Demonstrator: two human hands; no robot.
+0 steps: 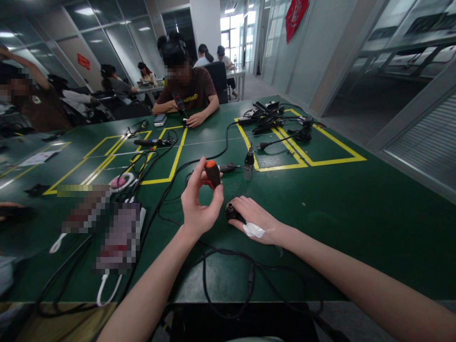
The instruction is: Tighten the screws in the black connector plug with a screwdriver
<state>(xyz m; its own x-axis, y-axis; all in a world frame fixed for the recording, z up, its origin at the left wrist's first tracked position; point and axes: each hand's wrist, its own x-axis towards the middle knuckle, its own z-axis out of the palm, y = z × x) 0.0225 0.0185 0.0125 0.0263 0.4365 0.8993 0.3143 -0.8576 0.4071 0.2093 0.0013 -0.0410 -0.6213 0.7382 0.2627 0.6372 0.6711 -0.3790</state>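
Two hands occupy the middle of our view. Our left hand (198, 202) is raised off the counter (356, 209), thumb and fingers pinched on a small tool with an orange cap (213, 173) and a dark body. Our right hand (253, 219) rests on the green counter, fingers curled over a black cylindrical part (231, 212) with its metal tip pointing left; a white patch (253, 230) is stuck near the wrist. Black cables (213, 266) loop beneath both forearms. Just beyond the hands stands a small silver-and-black cylinder (248, 165), beside a yellow taped outline (306, 161). Across the counter, another person's hands (194, 119) lie near a black handheld tool (178, 102).
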